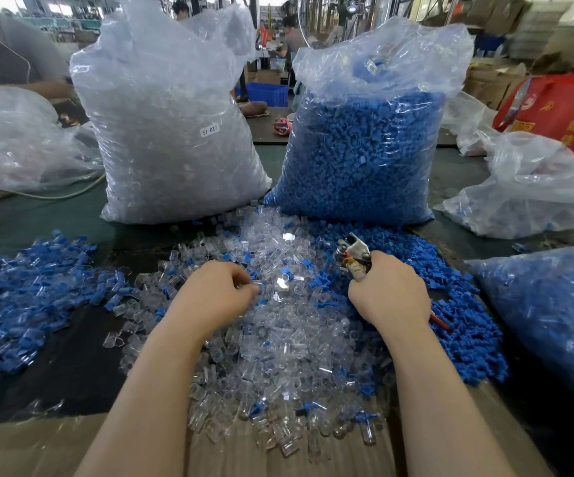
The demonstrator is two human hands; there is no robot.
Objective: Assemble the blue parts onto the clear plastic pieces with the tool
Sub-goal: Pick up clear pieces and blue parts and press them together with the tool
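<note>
A heap of clear plastic pieces (278, 342) covers the middle of the table in front of me. Loose blue parts (464, 325) lie in a heap to its right. My right hand (390, 290) grips the handles of a plier-like metal tool (354, 251), jaws pointing up and away. My left hand (218, 290) reaches into the clear heap with curled fingers and pinches a small clear piece at its fingertips (256, 287). A pile of pieces with blue parts on them (34, 287) lies on the left.
Two tall bags stand behind the heaps: clear pieces (172, 132) on the left, blue parts (368, 142) on the right. Another bag of blue pieces (550, 311) lies at the right edge. More plastic bags (20, 139) lie around. People work at the back.
</note>
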